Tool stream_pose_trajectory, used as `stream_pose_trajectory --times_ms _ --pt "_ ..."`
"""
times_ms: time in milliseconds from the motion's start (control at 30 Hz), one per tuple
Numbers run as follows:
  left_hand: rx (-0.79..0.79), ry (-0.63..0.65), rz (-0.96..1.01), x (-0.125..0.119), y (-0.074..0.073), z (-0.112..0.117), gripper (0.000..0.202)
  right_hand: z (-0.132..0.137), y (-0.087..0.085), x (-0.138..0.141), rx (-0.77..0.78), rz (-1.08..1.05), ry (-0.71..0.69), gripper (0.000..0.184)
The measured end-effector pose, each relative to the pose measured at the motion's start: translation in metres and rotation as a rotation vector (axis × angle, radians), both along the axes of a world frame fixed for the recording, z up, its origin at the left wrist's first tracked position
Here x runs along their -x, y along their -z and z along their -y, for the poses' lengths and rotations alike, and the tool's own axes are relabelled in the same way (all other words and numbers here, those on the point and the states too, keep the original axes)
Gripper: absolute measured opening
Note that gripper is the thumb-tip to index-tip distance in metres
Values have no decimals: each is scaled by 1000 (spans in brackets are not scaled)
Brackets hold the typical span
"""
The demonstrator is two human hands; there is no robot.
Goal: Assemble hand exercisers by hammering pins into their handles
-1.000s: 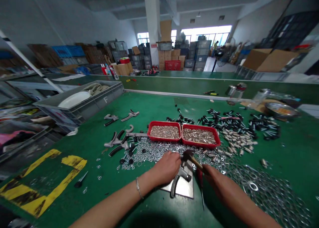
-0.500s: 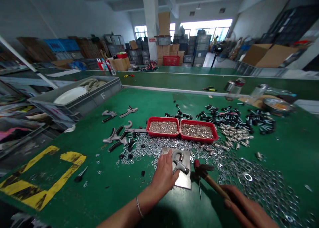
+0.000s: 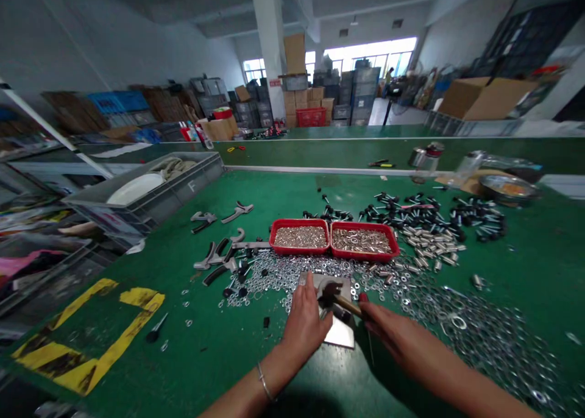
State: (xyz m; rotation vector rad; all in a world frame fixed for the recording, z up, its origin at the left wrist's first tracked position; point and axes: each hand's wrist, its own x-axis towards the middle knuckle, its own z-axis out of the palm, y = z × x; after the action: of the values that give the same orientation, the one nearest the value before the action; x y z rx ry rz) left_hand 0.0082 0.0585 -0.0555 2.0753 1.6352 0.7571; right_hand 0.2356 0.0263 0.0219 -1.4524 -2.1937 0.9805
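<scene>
My left hand (image 3: 304,317) holds a grey, C-shaped metal clamp part (image 3: 324,280) down on a small steel plate (image 3: 339,335). Its fingers and thumb are closed around the part's side. In my right hand (image 3: 387,325) is a hammer (image 3: 348,305), gripped by its wooden handle. The dark hammer head lies over the clamp part and hides much of it; whether they touch I cannot tell. Partly behind my right hand is a thin tool with a red end (image 3: 363,297).
Two red trays (image 3: 299,251) of tiny metal pieces stand beyond the plate. Loose washers (image 3: 479,339) spread around it, with metal sleeves (image 3: 429,247) and black-headed bolts (image 3: 402,211) farther right. Several black-gripped clamp parts (image 3: 214,256) lie left, near a grey crate (image 3: 183,191).
My right hand has brought the hammer left, from beside the plate to over the clamp part. My left hand stays on the part. The view has shifted slightly.
</scene>
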Motion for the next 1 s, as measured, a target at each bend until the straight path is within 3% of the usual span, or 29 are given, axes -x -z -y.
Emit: stream_pose_trajectory --times_ms 67,167,233,267,300,367,433,467,533,600,667,733,833,933,1000 --pt "22 3 38 1 -5 -2 90 -1 3 -5 137 -116 77 36" --pt "184 23 189 5 -20 -10 84 2 11 -31 336 -265 433 47" --pt "391 46 371 9 -30 -16 76 -3 18 -57 364 -266 619 54" --pt "454 48 435 13 -33 -19 75 -8 22 -70 324 -217 643 55" --pt "461 40 454 17 -35 -22 74 -14 25 -80 237 -128 632 53" --pt "329 11 363 27 -33 -27 66 -26 29 -90 -46 124 547 48" --pt "169 37 228 39 -26 -28 48 -33 33 -78 -284 347 421 40" --pt "122 73 187 44 -22 -28 38 -33 36 -64 -309 411 361 38" --pt "76 128 144 52 -15 -25 30 -29 44 -28 -169 462 270 34" --pt "56 135 96 55 -14 -22 37 -24 53 2 -14 496 272 27" --pt "58 155 43 54 -16 -21 44 -24 59 14 35 498 304 21" --pt "81 189 16 52 -21 -21 44 -32 54 11 18 398 326 18" --pt "125 163 5 47 -25 -21 35 -47 28 4 5 19 365 23" --pt "133 99 -5 44 -25 -20 32 -59 5 27 71 -465 406 29" --pt "128 73 -14 43 -23 -18 33 -64 6 54 74 -621 433 30"
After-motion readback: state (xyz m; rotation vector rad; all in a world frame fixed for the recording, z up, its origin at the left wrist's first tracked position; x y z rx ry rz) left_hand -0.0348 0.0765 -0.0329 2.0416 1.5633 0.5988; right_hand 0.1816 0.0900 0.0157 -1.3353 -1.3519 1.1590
